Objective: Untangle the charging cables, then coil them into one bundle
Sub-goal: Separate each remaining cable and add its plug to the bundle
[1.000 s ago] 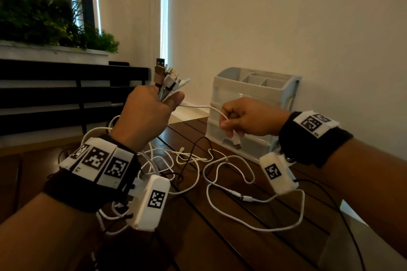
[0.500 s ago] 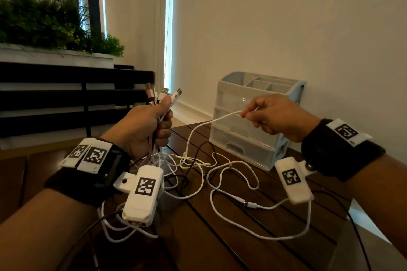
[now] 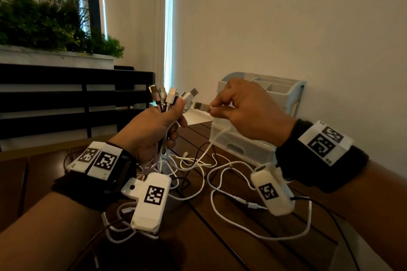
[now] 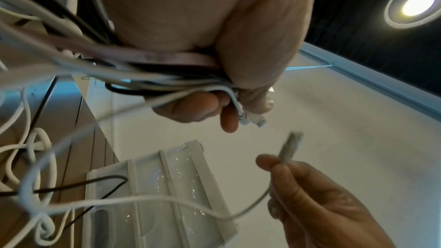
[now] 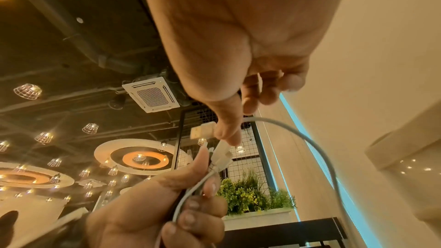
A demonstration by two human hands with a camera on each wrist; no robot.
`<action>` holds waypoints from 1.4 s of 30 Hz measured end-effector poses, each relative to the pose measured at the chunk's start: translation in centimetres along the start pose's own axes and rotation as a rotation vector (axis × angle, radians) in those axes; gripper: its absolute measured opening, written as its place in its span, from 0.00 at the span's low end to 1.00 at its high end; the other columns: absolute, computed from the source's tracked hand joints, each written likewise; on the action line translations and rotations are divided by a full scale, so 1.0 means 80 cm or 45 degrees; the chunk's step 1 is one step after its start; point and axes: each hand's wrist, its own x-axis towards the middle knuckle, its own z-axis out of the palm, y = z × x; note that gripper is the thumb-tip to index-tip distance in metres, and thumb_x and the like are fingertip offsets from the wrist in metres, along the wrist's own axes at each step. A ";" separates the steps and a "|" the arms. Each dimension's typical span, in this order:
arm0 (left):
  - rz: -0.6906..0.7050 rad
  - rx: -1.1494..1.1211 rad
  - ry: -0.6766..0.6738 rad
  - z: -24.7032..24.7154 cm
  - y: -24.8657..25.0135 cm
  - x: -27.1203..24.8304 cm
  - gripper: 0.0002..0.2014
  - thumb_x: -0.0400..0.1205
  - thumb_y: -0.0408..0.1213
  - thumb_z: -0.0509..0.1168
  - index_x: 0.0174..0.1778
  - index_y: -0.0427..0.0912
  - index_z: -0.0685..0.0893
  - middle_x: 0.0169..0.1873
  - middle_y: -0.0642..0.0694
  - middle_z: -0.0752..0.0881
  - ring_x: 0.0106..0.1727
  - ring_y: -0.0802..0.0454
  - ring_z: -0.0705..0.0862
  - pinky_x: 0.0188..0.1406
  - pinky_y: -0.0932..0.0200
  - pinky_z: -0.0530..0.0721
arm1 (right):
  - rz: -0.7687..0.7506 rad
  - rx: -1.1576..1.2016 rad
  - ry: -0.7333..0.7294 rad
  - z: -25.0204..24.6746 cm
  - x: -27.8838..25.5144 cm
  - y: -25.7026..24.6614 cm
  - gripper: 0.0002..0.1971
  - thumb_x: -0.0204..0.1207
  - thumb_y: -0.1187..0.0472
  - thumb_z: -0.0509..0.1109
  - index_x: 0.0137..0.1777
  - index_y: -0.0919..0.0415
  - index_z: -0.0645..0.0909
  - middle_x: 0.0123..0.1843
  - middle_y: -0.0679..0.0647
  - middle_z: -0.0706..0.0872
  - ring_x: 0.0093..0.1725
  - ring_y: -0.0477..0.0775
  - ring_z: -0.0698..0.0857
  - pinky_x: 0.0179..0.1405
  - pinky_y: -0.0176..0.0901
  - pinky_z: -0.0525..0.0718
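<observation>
Most charging cables (image 3: pixel 231 185) lying over the table are white, with a few thin black ones among them; one held strand looks pale pink (image 4: pixel 167 57). The plugs (image 3: pixel 174 97) are white with silvery metal tips, one coppery brown. The table (image 3: pixel 220 248) is dark brown wood with black lines between its slats. The drawer organiser (image 3: pixel 284 92) is pale grey-blue and translucent. The wristbands (image 3: pixel 319 160) are black, carrying white blocks printed with black-and-white square codes. The plants (image 3: pixel 44 24) are green, the wall (image 3: pixel 286 17) cream.

A pale drawer organiser (image 3: pixel 253 145) stands on the dark slatted table (image 3: pixel 220 248), green plants (image 3: pixel 44 26) behind
</observation>
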 end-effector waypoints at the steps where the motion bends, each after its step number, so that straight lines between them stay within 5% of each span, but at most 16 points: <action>1: -0.002 0.004 0.008 0.001 0.000 -0.001 0.24 0.74 0.58 0.67 0.36 0.36 0.82 0.22 0.49 0.71 0.23 0.56 0.72 0.20 0.63 0.71 | 0.016 0.009 0.010 0.004 0.002 -0.001 0.07 0.76 0.53 0.73 0.50 0.52 0.90 0.43 0.47 0.82 0.41 0.41 0.76 0.39 0.32 0.72; 6: 0.011 -0.005 0.041 0.002 -0.001 -0.001 0.15 0.78 0.45 0.71 0.37 0.34 0.85 0.25 0.42 0.72 0.24 0.53 0.71 0.21 0.62 0.73 | 0.323 0.544 0.015 0.032 0.004 -0.012 0.10 0.78 0.54 0.71 0.39 0.59 0.86 0.30 0.50 0.87 0.24 0.37 0.79 0.28 0.29 0.78; 11: 0.118 0.024 0.126 0.002 -0.006 0.000 0.24 0.62 0.51 0.77 0.44 0.33 0.88 0.33 0.40 0.84 0.27 0.52 0.78 0.25 0.57 0.77 | 0.533 1.091 -0.111 0.054 -0.001 -0.033 0.05 0.80 0.69 0.67 0.43 0.66 0.83 0.37 0.62 0.86 0.30 0.51 0.86 0.30 0.38 0.88; 15: 0.140 0.058 0.146 0.003 -0.006 0.000 0.25 0.63 0.48 0.75 0.47 0.30 0.87 0.28 0.46 0.85 0.27 0.54 0.79 0.27 0.59 0.78 | 0.588 1.214 -0.110 0.060 -0.001 -0.041 0.05 0.78 0.73 0.68 0.42 0.66 0.80 0.37 0.63 0.85 0.31 0.57 0.87 0.28 0.40 0.88; 21: 0.170 0.164 0.269 0.003 -0.008 0.004 0.42 0.54 0.64 0.80 0.46 0.28 0.83 0.28 0.39 0.72 0.26 0.48 0.70 0.25 0.56 0.71 | 0.529 1.166 0.011 0.068 -0.003 -0.042 0.08 0.75 0.73 0.72 0.38 0.63 0.78 0.37 0.65 0.87 0.32 0.60 0.89 0.30 0.43 0.88; 25: 0.168 0.024 0.151 0.013 -0.006 -0.001 0.28 0.65 0.56 0.75 0.42 0.32 0.81 0.24 0.40 0.74 0.23 0.50 0.69 0.22 0.61 0.67 | 0.386 1.054 -0.020 0.073 -0.005 -0.045 0.11 0.73 0.73 0.74 0.34 0.60 0.79 0.39 0.66 0.89 0.37 0.65 0.91 0.39 0.54 0.91; 28: 0.200 -0.059 0.148 0.016 -0.003 -0.001 0.26 0.69 0.52 0.72 0.47 0.29 0.83 0.30 0.35 0.78 0.29 0.46 0.74 0.28 0.57 0.71 | 0.336 1.035 -0.034 0.073 -0.001 -0.040 0.10 0.71 0.73 0.76 0.38 0.61 0.78 0.34 0.61 0.88 0.31 0.56 0.90 0.32 0.43 0.89; 30: 0.222 -0.119 0.214 0.015 0.000 -0.001 0.27 0.73 0.56 0.70 0.43 0.28 0.81 0.29 0.36 0.75 0.27 0.46 0.71 0.28 0.56 0.71 | 0.270 0.998 -0.175 0.071 0.003 -0.033 0.10 0.71 0.72 0.76 0.45 0.62 0.78 0.33 0.56 0.87 0.30 0.49 0.88 0.28 0.35 0.84; 32: 0.256 -0.234 0.288 0.011 0.007 -0.001 0.22 0.79 0.56 0.66 0.33 0.39 0.77 0.22 0.44 0.70 0.22 0.50 0.67 0.25 0.58 0.66 | 0.197 0.893 -0.381 0.071 0.004 -0.022 0.09 0.75 0.70 0.73 0.50 0.61 0.78 0.37 0.55 0.87 0.33 0.47 0.87 0.30 0.31 0.82; 37: 0.407 -0.454 0.335 0.000 0.037 -0.007 0.19 0.81 0.56 0.64 0.31 0.46 0.75 0.22 0.50 0.70 0.24 0.55 0.74 0.24 0.60 0.73 | 0.032 0.222 -0.468 0.075 0.004 0.025 0.04 0.78 0.64 0.70 0.51 0.60 0.83 0.45 0.48 0.86 0.44 0.46 0.83 0.48 0.41 0.82; 39: 0.464 -0.399 0.364 -0.003 0.044 -0.011 0.17 0.80 0.56 0.64 0.38 0.45 0.77 0.23 0.50 0.75 0.24 0.53 0.80 0.24 0.60 0.79 | 0.097 0.115 -0.535 0.069 0.003 0.043 0.13 0.77 0.55 0.73 0.59 0.57 0.82 0.53 0.49 0.86 0.50 0.47 0.82 0.52 0.42 0.81; 42: 0.567 -0.183 0.391 -0.003 0.045 -0.016 0.18 0.78 0.54 0.68 0.31 0.46 0.74 0.18 0.51 0.72 0.17 0.54 0.72 0.18 0.64 0.72 | 0.244 0.102 -0.664 0.048 -0.005 0.062 0.24 0.69 0.46 0.78 0.63 0.50 0.77 0.57 0.44 0.82 0.54 0.45 0.82 0.54 0.41 0.82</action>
